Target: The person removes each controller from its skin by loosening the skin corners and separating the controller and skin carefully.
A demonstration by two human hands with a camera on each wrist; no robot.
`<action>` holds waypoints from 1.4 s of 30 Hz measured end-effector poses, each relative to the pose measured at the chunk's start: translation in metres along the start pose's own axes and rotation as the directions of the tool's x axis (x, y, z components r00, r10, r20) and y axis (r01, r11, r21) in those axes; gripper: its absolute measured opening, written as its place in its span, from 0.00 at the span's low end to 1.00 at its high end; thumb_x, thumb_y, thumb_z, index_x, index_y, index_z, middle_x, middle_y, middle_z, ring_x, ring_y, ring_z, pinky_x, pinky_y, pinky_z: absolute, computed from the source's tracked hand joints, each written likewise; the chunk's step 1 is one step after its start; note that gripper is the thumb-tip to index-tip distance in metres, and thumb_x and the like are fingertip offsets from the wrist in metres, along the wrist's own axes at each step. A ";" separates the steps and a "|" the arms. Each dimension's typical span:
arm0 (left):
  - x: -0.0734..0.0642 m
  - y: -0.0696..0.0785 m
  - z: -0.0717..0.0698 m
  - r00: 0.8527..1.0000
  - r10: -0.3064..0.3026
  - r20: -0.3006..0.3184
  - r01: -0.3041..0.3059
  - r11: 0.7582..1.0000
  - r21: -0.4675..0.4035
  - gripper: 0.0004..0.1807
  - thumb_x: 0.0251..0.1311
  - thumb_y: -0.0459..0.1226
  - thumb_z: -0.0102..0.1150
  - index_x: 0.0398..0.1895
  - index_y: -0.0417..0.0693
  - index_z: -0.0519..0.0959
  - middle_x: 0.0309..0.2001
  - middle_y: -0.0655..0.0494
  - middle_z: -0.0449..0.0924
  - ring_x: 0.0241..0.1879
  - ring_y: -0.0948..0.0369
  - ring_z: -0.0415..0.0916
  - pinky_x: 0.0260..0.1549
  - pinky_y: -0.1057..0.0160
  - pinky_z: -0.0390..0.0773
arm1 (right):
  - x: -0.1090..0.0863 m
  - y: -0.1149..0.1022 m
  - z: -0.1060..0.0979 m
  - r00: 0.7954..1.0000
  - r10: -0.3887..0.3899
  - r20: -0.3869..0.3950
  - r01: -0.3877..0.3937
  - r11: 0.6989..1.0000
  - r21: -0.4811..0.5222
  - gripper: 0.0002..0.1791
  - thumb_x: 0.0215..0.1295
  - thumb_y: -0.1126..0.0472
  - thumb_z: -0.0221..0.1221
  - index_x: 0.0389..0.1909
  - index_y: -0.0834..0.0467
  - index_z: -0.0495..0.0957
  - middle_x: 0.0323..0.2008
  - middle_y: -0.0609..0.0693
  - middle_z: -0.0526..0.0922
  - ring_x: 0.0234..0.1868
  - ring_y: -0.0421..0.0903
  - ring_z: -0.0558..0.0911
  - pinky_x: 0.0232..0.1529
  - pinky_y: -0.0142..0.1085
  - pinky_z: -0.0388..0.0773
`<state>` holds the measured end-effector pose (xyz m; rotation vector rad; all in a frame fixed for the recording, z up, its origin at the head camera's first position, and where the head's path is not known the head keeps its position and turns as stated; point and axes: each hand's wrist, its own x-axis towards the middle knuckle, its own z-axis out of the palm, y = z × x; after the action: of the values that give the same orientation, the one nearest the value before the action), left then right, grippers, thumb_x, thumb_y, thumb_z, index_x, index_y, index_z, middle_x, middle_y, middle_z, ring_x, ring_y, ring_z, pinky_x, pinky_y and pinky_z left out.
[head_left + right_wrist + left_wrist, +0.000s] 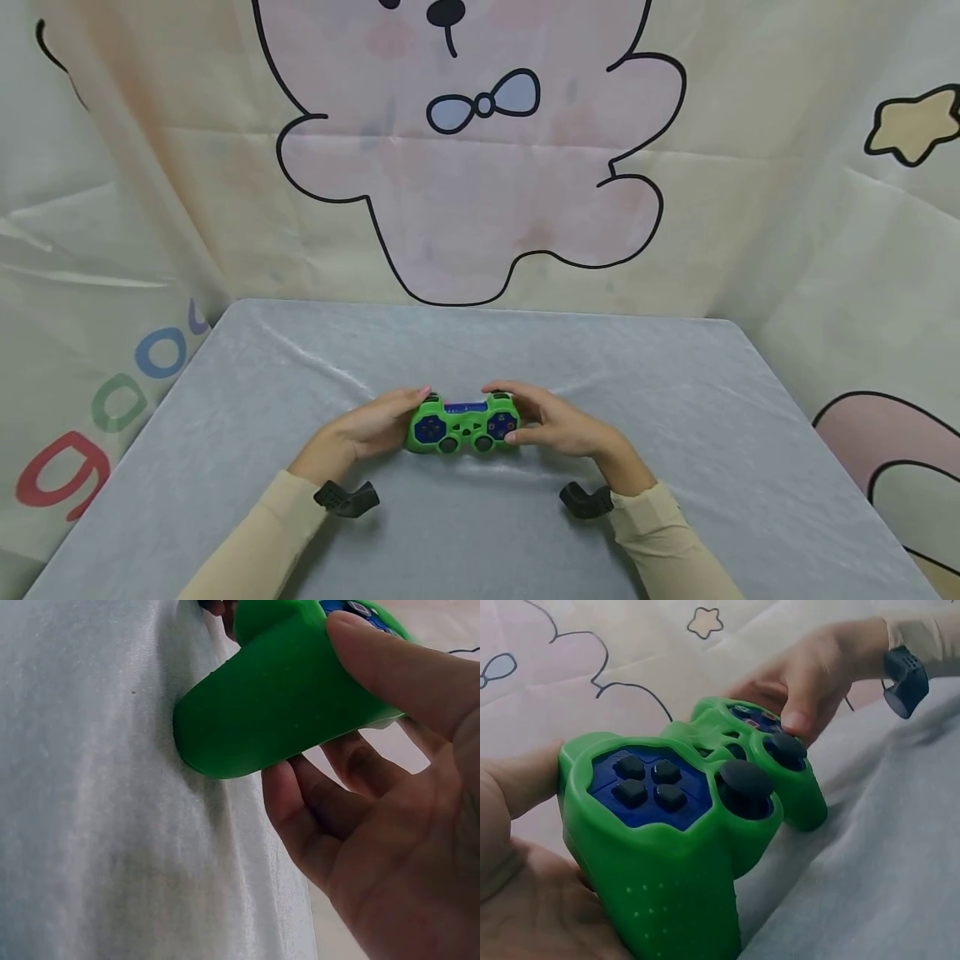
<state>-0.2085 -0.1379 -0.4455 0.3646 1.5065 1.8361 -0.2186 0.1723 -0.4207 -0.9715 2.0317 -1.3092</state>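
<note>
A green game controller (465,427) with dark blue button panels and two black thumbsticks is between both hands at the middle of the table. My left hand (369,427) holds its left end; in the left wrist view the palm lies against the handle, and some fingers are hidden behind it. On the opposite end, my right hand (558,423) grips the controller. In the right wrist view the thumb (397,664) presses the face near the buttons while the fingers curl beneath the green handle (255,712). That handle's rounded tip is at the cloth.
A pale grey-blue cloth (465,533) covers the table. Behind it hangs a cream curtain (765,217) printed with a pink cartoon animal. Black bands (348,500) stick out from both wrists, above the table.
</note>
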 end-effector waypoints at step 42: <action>-0.001 0.010 0.007 0.977 0.073 -0.199 -0.073 0.997 0.010 0.13 0.77 0.40 0.49 0.30 0.60 0.75 0.77 0.38 0.57 0.77 0.46 0.49 0.74 0.40 0.52 | 0.000 -0.001 0.001 1.000 0.008 0.004 -0.008 1.000 0.026 0.36 0.72 0.65 0.59 0.77 0.60 0.56 0.69 0.58 0.72 0.64 0.51 0.76 0.58 0.32 0.77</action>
<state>-0.2065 -0.1340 -0.4343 0.2455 1.6498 1.9770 -0.2174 0.1713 -0.4199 -0.9532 2.0092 -1.3253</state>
